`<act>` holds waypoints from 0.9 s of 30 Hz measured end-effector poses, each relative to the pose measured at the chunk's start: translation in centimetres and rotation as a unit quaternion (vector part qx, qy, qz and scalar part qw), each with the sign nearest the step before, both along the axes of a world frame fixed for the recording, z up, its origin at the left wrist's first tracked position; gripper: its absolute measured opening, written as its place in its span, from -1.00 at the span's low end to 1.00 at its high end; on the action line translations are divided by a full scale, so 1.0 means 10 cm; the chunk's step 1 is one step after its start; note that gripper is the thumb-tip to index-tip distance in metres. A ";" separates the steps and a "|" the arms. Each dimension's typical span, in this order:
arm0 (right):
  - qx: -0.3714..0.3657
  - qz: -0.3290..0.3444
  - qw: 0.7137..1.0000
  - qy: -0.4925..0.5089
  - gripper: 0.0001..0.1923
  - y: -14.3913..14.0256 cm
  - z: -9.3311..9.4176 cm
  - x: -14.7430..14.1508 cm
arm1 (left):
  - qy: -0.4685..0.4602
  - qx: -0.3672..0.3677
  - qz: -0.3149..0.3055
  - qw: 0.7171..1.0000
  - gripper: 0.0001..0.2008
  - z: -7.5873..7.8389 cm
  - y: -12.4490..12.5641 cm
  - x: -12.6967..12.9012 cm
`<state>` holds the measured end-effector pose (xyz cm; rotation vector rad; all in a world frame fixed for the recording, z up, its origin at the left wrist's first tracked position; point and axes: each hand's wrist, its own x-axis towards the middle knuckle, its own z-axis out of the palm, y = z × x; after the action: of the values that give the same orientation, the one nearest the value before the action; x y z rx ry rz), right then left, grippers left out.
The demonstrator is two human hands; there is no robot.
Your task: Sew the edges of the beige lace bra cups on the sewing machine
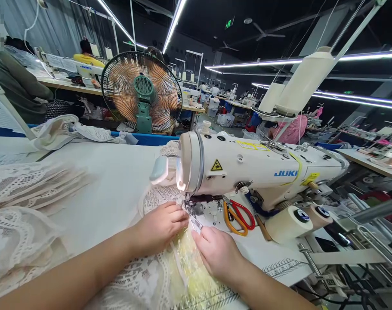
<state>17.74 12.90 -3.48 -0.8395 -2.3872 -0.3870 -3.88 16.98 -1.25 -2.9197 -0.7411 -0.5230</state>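
A white sewing machine (pixel 247 163) stands before me, its needle area (pixel 189 204) just beyond my fingertips. My left hand (pixel 162 226) lies at the left of the needle, fingers together and bent, holding cream lace fabric (pixel 157 199) against the bed. In my right hand (pixel 217 249) is a small silver pointed tool (pixel 196 224), gripped between thumb and fingers with its tip toward the presser foot. Part of this tool is hidden by the hand. Pale yellow material (pixel 196 275) with a shiny surface lies under and between both hands, beside more lace.
Orange- and red-handled scissors (pixel 237 217) lie right of the needle, near a thread cone (pixel 289 224). A printed ruler (pixel 211 297) runs along the table edge. Lace pieces (pixel 21 232) spread over the left side. Behind the table stands a large fan (pixel 144 92); co-workers sit farther back.
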 end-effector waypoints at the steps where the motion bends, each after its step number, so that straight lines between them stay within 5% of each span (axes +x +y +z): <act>1: -0.003 0.001 1.000 0.001 -0.68 0.00 0.00 0.00 | 0.004 -0.002 0.008 1.000 -0.71 0.01 0.01 0.00; 19: -0.026 0.001 1.000 0.014 -0.63 0.00 0.03 0.00 | 0.003 0.009 0.075 0.997 -0.69 0.10 0.14 -0.06; 27: -0.173 0.017 0.980 0.094 -0.63 -0.02 0.11 0.09 | 0.123 -0.102 0.058 0.985 -0.89 0.31 -0.16 0.02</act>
<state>18.60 12.66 -2.38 -0.9397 -2.3186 0.1246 -3.64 15.41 1.83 -3.0202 -0.9724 -0.0760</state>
